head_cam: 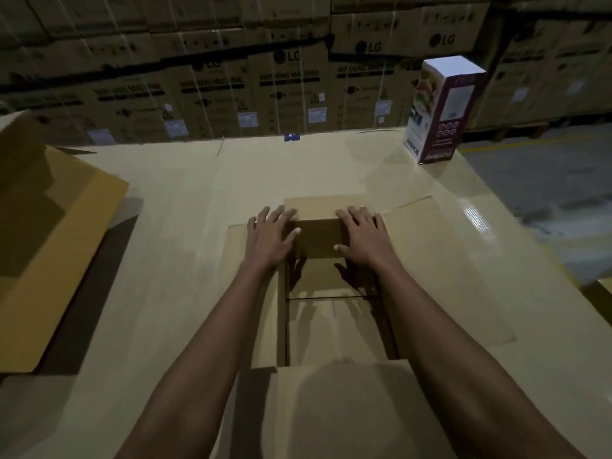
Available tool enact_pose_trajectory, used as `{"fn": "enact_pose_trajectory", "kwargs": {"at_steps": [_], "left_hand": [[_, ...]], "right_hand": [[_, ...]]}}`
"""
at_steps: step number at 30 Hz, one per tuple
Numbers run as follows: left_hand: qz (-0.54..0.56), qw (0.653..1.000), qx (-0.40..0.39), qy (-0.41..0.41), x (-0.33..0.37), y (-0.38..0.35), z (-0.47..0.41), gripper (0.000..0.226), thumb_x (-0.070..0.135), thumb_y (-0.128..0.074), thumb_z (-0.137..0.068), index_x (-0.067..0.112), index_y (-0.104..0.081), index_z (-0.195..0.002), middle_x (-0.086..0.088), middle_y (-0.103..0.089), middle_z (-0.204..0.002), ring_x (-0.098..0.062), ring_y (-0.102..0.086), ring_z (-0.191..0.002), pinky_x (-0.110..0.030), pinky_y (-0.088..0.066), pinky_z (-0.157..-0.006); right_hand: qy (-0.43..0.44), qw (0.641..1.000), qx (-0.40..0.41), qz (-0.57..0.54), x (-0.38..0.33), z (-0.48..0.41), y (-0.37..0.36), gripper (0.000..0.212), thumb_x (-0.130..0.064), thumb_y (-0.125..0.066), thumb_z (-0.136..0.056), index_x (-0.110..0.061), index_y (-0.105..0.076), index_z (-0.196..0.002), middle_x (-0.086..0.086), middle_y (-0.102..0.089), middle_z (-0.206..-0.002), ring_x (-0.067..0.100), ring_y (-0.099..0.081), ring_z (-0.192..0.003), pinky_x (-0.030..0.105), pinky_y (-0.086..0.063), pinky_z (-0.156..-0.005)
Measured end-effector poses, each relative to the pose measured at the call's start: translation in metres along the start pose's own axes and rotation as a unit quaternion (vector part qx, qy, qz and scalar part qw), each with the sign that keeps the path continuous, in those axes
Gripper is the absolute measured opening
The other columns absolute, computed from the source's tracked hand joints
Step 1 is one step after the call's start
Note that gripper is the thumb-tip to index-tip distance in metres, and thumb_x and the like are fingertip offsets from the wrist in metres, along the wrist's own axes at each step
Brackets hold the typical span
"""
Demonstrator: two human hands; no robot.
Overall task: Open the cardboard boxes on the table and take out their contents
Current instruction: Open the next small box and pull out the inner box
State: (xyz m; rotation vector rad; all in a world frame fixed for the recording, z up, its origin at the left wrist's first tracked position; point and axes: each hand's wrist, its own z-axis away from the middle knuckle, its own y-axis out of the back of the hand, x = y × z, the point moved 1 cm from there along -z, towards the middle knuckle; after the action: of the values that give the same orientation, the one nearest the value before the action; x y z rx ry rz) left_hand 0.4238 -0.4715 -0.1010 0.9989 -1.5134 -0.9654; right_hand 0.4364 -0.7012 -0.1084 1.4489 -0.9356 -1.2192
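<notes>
At 6 o'clock, nearest the person, the near flap (334,412) of the cardboard box (331,326) lies folded outward. The box sits in the middle of the counter (182,210) with all 4 flaps spread, so it is already open. What shows of its inside is bare cardboard floor with a seam across it, and no contents are visible there.

Just beyond, toward 12 o'clock, the left hand (270,238) and right hand (362,240) lie flat at the 2 far corners of the opening. The fingers (284,217) are straight and spread wide, pressing on cardboard and gripping nothing.

At 9 o'clock a second opened box (49,243) lies on the counter. Its inside is shadowed, so whether anything remains in it cannot be told.

At 1 o'clock, well apart from both, 1 printed white and purple carton (443,111) stands upright near the counter's far edge. It looks like something already taken out.

By this showing the task seems largely done: 2 boxes open, 1 item out, and no closed box visible on the counter.

Stacked appliance cartons (288,81) fill the background at 12 o'clock.
</notes>
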Motion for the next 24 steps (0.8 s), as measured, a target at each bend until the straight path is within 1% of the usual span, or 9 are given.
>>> {"fn": "enact_pose_trajectory", "kwargs": {"at_steps": [2, 5, 9, 11, 13, 16, 18, 20, 24], "left_hand": [[0.095, 0.993, 0.067, 0.019, 0.009, 0.015, 0.032, 0.051, 0.05, -0.048, -0.104, 0.034, -0.045, -0.152, 0.0, -0.038, -0.162, -0.026, -0.022, -0.153, -0.05, -0.018, -0.123], [0.22, 0.962, 0.154, 0.054, 0.026, 0.037, 0.112, 0.05, 0.051, -0.054, -0.1, 0.033, -0.053, -0.146, 0.003, -0.048, -0.155, -0.024, -0.029, -0.15, -0.054, -0.027, -0.12], [0.29, 0.945, 0.115, 0.094, 0.041, 0.046, 0.223, 0.056, 0.066, -0.056, -0.088, 0.045, -0.055, -0.14, 0.013, -0.046, -0.154, -0.017, -0.029, -0.149, -0.059, -0.03, -0.118], [0.238, 0.965, 0.062, 0.089, 0.04, 0.042, 0.254, 0.072, 0.083, -0.054, -0.074, 0.053, -0.05, -0.14, 0.011, -0.037, -0.161, -0.02, -0.024, -0.152, -0.055, -0.014, -0.124], [0.2, 0.976, -0.021, 0.083, 0.036, 0.038, 0.269, 0.093, 0.092, -0.064, -0.058, 0.064, -0.039, -0.143, 0.008, -0.015, -0.17, -0.022, -0.009, -0.157, -0.053, 0.0, -0.123], [0.249, 0.954, -0.145, 0.081, 0.027, 0.031, 0.275, 0.108, 0.081, -0.084, -0.044, 0.071, -0.035, -0.14, 0.009, 0.007, -0.171, -0.025, 0.003, -0.158, -0.06, -0.009, -0.123], [0.271, 0.945, -0.165, 0.084, 0.024, 0.024, 0.276, 0.1, 0.072, -0.091, -0.043, 0.065, -0.049, -0.133, 0.01, 0.005, -0.171, -0.025, -0.004, -0.158, -0.056, -0.024, -0.122], [0.273, 0.95, -0.121, 0.091, 0.024, 0.014, 0.275, 0.075, 0.058, -0.095, -0.054, 0.051, -0.062, -0.121, 0.007, -0.009, -0.17, -0.024, -0.02, -0.154, -0.049, -0.034, -0.119], [0.276, 0.954, 0.036, 0.113, 0.024, -0.002, 0.273, 0.035, 0.023, -0.092, -0.071, 0.025, -0.076, -0.102, -0.003, -0.05, -0.153, -0.026, -0.051, -0.137, -0.044, -0.048, -0.11]], "right_hand": [[0.012, 0.999, -0.001, -0.039, -0.008, 0.023, 0.02, 0.08, -0.053, -0.064, -0.096, -0.032, -0.024, -0.162, 0.002, -0.011, -0.174, 0.025, -0.005, -0.16, 0.05, 0.001, -0.127], [0.021, 0.984, 0.092, -0.152, -0.014, 0.09, 0.051, 0.062, -0.054, -0.064, -0.096, -0.034, -0.048, -0.152, 0.001, -0.023, -0.171, 0.023, -0.017, -0.158, 0.052, -0.005, -0.128], [-0.004, 0.961, 0.167, -0.222, -0.012, 0.201, 0.071, 0.054, -0.067, -0.061, -0.087, -0.045, -0.061, -0.137, -0.001, -0.039, -0.162, 0.021, -0.031, -0.152, 0.05, -0.015, -0.122], [-0.04, 0.973, 0.098, -0.206, -0.006, 0.248, 0.072, 0.063, -0.073, -0.072, -0.076, -0.061, -0.053, -0.135, -0.007, -0.02, -0.169, 0.02, -0.012, -0.158, 0.057, -0.007, -0.122], [-0.072, 0.981, -0.032, -0.175, 0.006, 0.278, 0.066, 0.091, -0.072, -0.086, -0.055, -0.077, -0.038, -0.132, -0.015, 0.007, -0.171, 0.022, 0.012, -0.159, 0.066, 0.002, -0.121], [-0.114, 0.966, -0.152, -0.174, 0.02, 0.291, 0.045, 0.114, -0.068, -0.095, -0.035, -0.083, -0.031, -0.128, -0.009, 0.015, -0.171, 0.028, 0.014, -0.159, 0.069, -0.007, -0.122], [-0.13, 0.963, -0.138, -0.193, 0.019, 0.288, 0.02, 0.111, -0.061, -0.099, -0.031, -0.071, -0.044, -0.127, -0.005, -0.003, -0.169, 0.029, -0.017, -0.156, 0.058, -0.03, -0.119], [-0.148, 0.964, -0.041, -0.215, 0.013, 0.285, -0.011, 0.098, -0.051, -0.101, -0.039, -0.047, -0.054, -0.124, 0.001, -0.035, -0.151, 0.031, -0.049, -0.135, 0.038, -0.045, -0.098], [-0.167, 0.942, 0.194, -0.218, -0.014, 0.292, -0.052, 0.07, -0.037, -0.097, -0.062, -0.015, -0.063, -0.119, 0.006, -0.064, -0.12, 0.033, -0.064, -0.107, 0.037, -0.045, -0.076]]}}
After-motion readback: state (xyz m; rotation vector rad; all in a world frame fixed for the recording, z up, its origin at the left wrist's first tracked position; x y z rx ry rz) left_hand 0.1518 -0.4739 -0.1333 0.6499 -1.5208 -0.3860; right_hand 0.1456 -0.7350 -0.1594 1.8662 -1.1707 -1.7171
